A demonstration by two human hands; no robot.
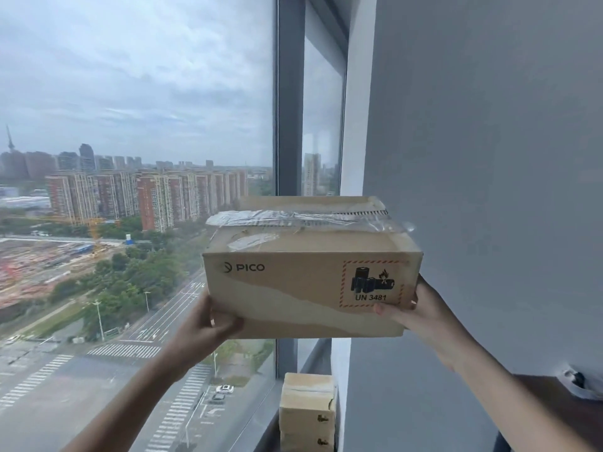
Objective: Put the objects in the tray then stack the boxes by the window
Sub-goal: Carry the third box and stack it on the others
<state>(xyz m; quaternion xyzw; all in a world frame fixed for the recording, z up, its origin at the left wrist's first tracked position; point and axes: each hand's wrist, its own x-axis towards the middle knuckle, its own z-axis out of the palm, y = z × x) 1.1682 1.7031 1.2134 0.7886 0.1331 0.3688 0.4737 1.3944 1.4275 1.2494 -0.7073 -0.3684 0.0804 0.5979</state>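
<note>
A brown cardboard box (pixel 293 288) marked PICO, with torn clear tape on its lid and a battery warning label, is held up in the air in front of the window. My left hand (pixel 212 324) grips its lower left corner, thumb on the front face. My right hand (pixel 421 311) grips its lower right corner, thumb on the front. Far below the held box, a stack of similar cardboard boxes (pixel 308 415) stands against the window beside the wall. No tray is in view.
The tall window pane (pixel 130 190) with a dark vertical frame (pixel 290 93) fills the left side. A grey wall (pixel 489 158) fills the right. A dark brown surface (pixel 561 415) with a white and black item (pixel 584 383) on it lies at the lower right.
</note>
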